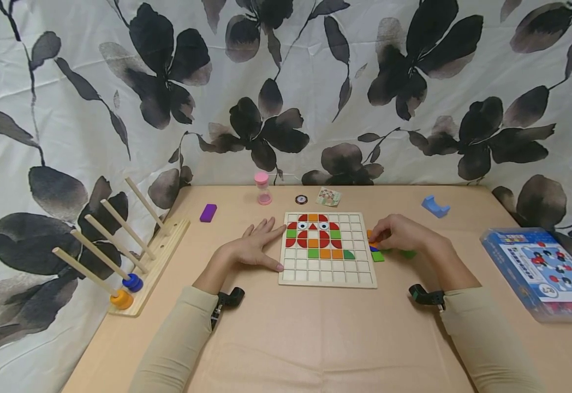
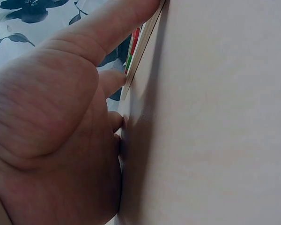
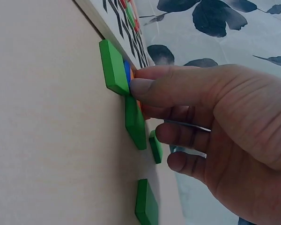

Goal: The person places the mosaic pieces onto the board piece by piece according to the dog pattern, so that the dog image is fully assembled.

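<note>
A square white grid board (image 1: 325, 278) lies on the table, with red, green and orange tiles and two eye tiles forming a figure on it. My left hand (image 1: 251, 246) rests at its left edge, fingers spread and thumb (image 2: 103, 33) along the rim. Just past the right edge, my right hand (image 1: 404, 232) pinches with thumb and index finger at a small tile, mostly hidden by the fingertips. Blue (image 3: 127, 70) and orange (image 3: 141, 108) tiles show around those fingertips. Green tiles (image 3: 114, 68) lie close by, one leaning near the board's edge.
Left stands a wooden peg rack (image 1: 148, 273) with orange and blue rings. Behind the board are a purple block (image 1: 208, 213), a pink sand timer (image 1: 263, 188), a black disc (image 1: 301, 200) and a pattern card (image 1: 328, 196). At right lie a blue curved piece (image 1: 435, 207) and a plastic box (image 1: 543, 273).
</note>
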### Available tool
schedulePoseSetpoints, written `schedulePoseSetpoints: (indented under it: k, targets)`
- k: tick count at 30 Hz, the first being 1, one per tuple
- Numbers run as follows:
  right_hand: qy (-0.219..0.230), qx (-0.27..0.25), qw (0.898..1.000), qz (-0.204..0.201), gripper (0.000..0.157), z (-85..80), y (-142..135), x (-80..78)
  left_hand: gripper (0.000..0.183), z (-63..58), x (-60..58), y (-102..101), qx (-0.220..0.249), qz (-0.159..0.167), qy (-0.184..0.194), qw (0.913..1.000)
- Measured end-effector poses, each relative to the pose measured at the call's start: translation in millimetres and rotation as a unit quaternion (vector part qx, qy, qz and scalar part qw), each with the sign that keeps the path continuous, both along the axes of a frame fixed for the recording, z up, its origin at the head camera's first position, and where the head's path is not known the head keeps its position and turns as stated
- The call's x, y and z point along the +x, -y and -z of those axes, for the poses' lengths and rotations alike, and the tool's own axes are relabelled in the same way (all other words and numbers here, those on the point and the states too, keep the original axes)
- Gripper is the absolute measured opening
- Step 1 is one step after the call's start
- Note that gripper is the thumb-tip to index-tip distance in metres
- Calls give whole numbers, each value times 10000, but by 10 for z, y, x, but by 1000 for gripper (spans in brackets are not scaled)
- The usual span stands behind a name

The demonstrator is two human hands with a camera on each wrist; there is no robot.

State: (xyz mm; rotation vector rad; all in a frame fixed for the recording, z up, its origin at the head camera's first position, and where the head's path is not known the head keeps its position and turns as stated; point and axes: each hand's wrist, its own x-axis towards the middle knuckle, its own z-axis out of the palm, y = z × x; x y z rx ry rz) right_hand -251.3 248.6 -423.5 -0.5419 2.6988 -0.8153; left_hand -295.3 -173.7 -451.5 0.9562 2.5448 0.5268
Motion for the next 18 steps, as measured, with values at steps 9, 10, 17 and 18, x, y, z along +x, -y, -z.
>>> schedulePoseSetpoints:
  k: [9,10,17,18]
  targets:
    - [-59,400,9992,-29,16,-43,32,32,114,18,4,4,39,-9,-35,10000]
    - [-101,473,9988,-30,14,-51,32,38,114,18,6,5,43,-8,-43,10000]
    - [41,363,9991,-193,14,-25,36,36,113,23,9,9,44,9,-57,10000]
    - [48,352,9992,-208,14,-18,41,32,113,21,11,8,52,16,-60,10000]
